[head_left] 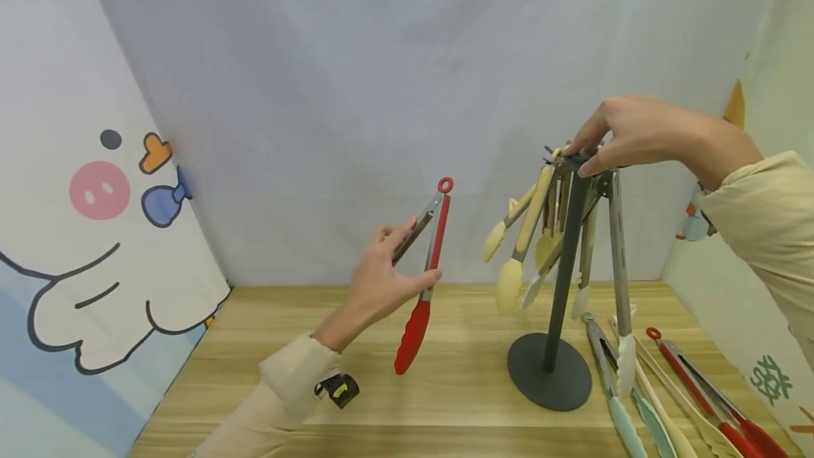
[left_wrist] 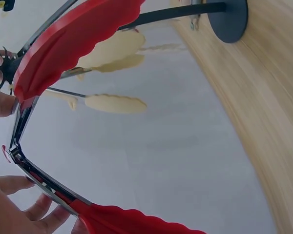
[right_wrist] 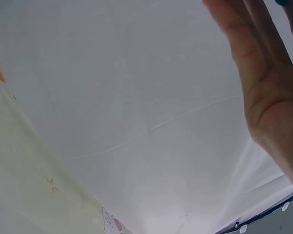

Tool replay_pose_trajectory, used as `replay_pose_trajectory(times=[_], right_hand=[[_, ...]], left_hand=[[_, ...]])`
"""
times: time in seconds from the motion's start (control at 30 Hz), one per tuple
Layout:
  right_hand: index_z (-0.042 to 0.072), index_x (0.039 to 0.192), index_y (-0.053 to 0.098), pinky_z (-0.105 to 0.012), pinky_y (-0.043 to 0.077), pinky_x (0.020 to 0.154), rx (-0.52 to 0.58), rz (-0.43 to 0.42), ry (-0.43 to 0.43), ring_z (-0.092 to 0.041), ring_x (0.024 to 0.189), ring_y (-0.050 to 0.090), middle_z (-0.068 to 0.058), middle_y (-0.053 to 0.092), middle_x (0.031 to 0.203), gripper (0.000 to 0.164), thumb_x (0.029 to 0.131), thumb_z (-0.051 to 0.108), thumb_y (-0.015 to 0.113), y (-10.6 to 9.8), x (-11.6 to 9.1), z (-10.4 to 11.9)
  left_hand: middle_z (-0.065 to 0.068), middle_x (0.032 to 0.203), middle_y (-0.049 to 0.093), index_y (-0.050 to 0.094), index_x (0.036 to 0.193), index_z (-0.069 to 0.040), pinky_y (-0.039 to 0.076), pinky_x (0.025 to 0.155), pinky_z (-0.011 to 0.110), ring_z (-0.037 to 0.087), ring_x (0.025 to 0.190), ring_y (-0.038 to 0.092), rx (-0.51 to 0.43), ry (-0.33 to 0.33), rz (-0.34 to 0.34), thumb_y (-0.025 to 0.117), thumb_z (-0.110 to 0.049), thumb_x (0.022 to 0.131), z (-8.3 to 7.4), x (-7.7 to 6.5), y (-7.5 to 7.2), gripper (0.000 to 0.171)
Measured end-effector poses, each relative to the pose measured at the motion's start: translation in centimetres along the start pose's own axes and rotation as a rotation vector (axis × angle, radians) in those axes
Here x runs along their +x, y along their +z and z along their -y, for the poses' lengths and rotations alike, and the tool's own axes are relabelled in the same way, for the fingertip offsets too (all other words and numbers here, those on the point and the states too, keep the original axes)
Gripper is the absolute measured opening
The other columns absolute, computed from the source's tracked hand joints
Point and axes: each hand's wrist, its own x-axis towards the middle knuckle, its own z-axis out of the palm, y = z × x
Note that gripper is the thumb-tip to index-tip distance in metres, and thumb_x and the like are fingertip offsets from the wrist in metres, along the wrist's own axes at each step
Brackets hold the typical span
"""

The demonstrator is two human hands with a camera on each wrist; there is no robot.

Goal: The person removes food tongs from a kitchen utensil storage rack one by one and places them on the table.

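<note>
My left hand (head_left: 379, 278) holds red-tipped tongs (head_left: 415, 334) with the thumb on one arm and the fingers on the other. The tongs' arms stand spread, their red ring is at the top and the scalloped tips point down. In the left wrist view both red heads (left_wrist: 73, 48) show wide apart. My right hand (head_left: 642, 133) grips the top of a dark utensil stand (head_left: 563, 281) from above, thumb and fingers at its hub. Cream-tipped tongs (head_left: 511, 285) and white-tipped tongs (head_left: 626, 362) hang around its pole. The right wrist view shows mostly hand and wall.
On the wooden table (head_left: 464, 387), right of the stand's round base, lie mint-tipped tongs (head_left: 623, 423), cream-tipped tongs (head_left: 668, 415) and another red pair (head_left: 693, 387). A small black device (head_left: 340, 390) shows beside my left sleeve. A pale curtain (head_left: 318, 90) rises behind the table.
</note>
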Motion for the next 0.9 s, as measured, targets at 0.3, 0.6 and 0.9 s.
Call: replay_pose_trajectory(times=[0.3,0.6,0.9], right_hand=[[0.007,0.116,0.069,-0.058,0.043,0.081,-0.005,0.002,-0.002,-0.042,0.106,0.055,-0.019,0.065,0.110,0.039,0.082,0.026,0.072,-0.1,0.0,0.0],[0.008,0.117,0.069,-0.057,0.044,0.080,-0.015,0.002,0.011,-0.041,0.105,0.056,-0.018,0.066,0.110,0.040,0.081,0.026,0.072,0.1,-0.1,0.2],[0.008,0.116,0.069,-0.057,0.044,0.080,-0.019,-0.004,0.000,-0.042,0.106,0.055,-0.018,0.066,0.110,0.039,0.082,0.026,0.072,0.1,-0.2,0.3]], left_hand=[[0.007,0.126,0.045,0.041,0.145,-0.022,0.044,0.075,0.041,0.023,0.096,0.049,-0.001,-0.070,-0.001,0.077,-0.037,0.075,2.1,-0.9,-1.4,0.080],[0.009,0.124,0.047,0.043,0.144,-0.019,0.045,0.078,0.045,0.025,0.098,0.049,0.031,-0.097,-0.025,0.076,-0.036,0.076,4.4,-1.8,-2.8,0.078],[0.009,0.126,0.048,0.043,0.144,-0.019,0.044,0.075,0.043,0.025,0.097,0.049,0.118,-0.129,-0.035,0.075,-0.039,0.077,6.0,-2.7,-4.4,0.077]])
